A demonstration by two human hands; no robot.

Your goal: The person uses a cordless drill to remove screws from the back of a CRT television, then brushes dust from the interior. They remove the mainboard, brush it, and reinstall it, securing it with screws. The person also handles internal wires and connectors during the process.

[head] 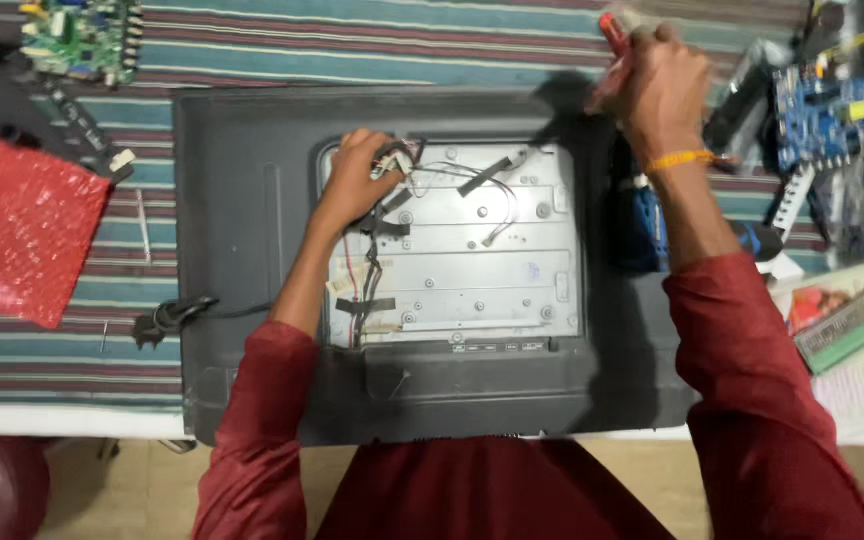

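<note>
A flat-panel television (252, 250) lay face down on the desk (352, 40), its rear cover off over the middle so that the bare metal chassis plate (492, 260) showed. The left hand (357, 180) rested at the plate's far left corner, fingers curled around a bundle of wires and connectors (397, 160), with thin leads trailing right across the plate and a dark cable running down its left edge. The right hand (657, 85) was raised over the far right corner of the set, its grip closed on a red-handled screwdriver (614, 35); the hand was blurred, so the tip could not be made out.

Judging by this, the work stood at the stage of sorting the internal wiring with the tool held ready. The next move would call for steadying the loose connectors with the left hand and bringing the screwdriver tip squarely onto a fixing without snagging the thin leads.

A green circuit board (82, 40) lay far left, a blue circuit board (822, 110) far right, and red bubble wrap (17, 220) at the left.
</note>
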